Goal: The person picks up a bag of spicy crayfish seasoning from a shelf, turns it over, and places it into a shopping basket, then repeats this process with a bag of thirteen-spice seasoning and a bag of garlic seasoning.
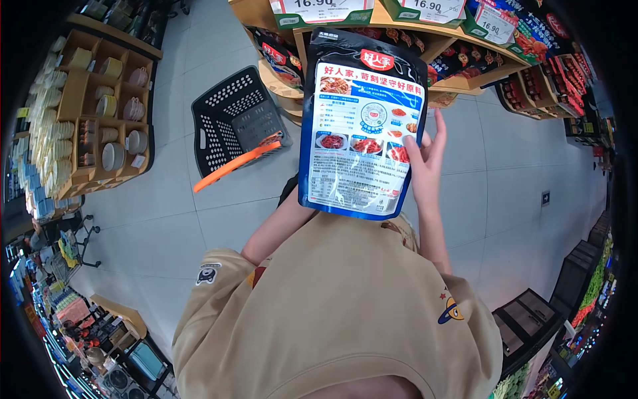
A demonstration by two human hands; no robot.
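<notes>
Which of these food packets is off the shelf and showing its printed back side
The blue pouch held up in the right hand. Its white panel of text and dish photos faces the camera, while the other packets stay on the wooden shelf behind.

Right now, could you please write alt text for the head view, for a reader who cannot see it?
A person in a beige sweatshirt holds up a blue food pouch in a shop aisle, right hand on its edge, left hand hidden behind it. A black shopping basket with an orange handle stands on the tiled floor beside wooden shelves.
</notes>
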